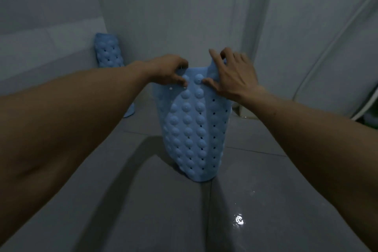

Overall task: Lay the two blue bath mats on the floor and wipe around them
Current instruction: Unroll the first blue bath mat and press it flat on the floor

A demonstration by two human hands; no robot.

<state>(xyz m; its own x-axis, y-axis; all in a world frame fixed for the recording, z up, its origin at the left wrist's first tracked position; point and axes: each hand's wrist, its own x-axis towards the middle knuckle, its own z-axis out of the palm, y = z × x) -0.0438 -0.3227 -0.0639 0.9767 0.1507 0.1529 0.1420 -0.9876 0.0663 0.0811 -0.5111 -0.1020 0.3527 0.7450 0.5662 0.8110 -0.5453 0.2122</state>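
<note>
My left hand (169, 71) and right hand (231, 75) pinch the top edge of the near mat (194, 129), fingers (206, 82) closed on it; it stands curled, lower edge on the wet floor (143, 200). It looks soft, floppy and probably slick, so corners give the best hold. The second mat (108, 51) leans rolled against the wall (51, 37). No containers visible.

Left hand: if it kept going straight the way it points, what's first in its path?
The left hand points right, along the top edge of the held mat. It would probably meet the right hand first, though depth is unclear.
</note>
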